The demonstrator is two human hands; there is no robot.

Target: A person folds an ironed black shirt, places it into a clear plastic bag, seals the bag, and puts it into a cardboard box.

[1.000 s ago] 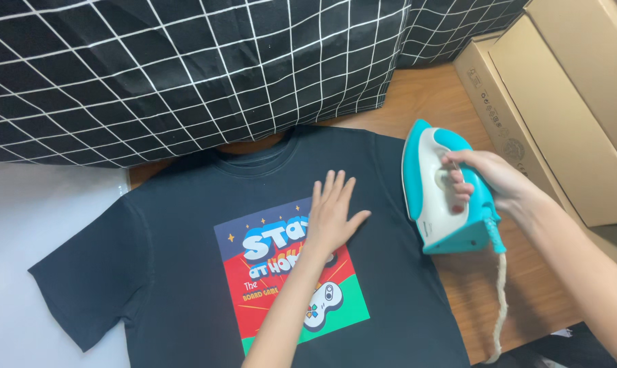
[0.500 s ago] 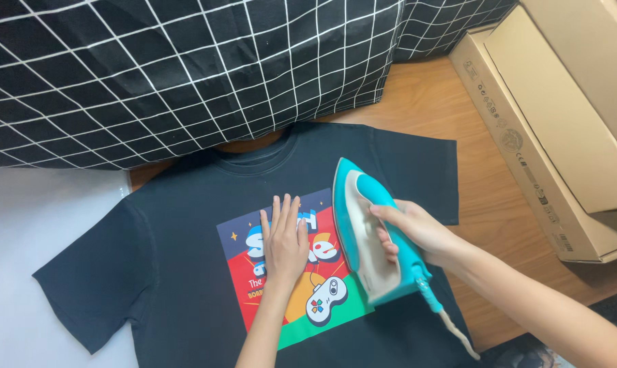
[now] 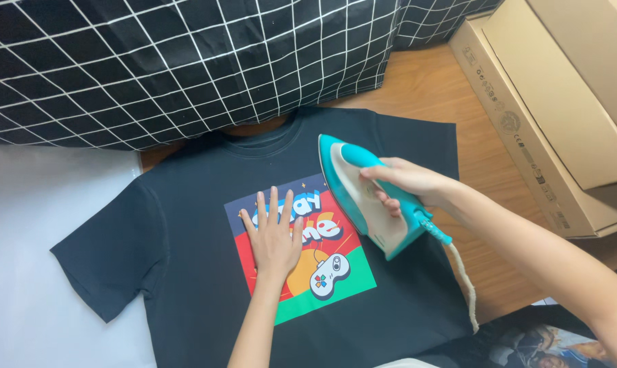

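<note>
Ironing in hand: right hand (image 3: 407,184) grips the teal iron (image 3: 366,194), apparently sole-down, on the dark T-shirt (image 3: 186,245) toward the table's far edge. Left hand (image 3: 276,232) lies open, flat on the print (image 3: 336,286). Next move calls for clearing those fingers.

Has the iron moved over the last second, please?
Yes. The iron has come leftward from the shirt's sleeve side onto the printed square, nearer the left hand.

T-shirt (image 3: 186,272) lies on the table (image 3: 424,88) — iron (image 3: 363,194) on it, boxes (image 3: 561,116) right, bedding (image 3: 152,61) behind.

Bright, even indoor light, soft shadows under the iron (image 3: 370,197) and right hand (image 3: 407,184), sharp focus, no glare
</note>
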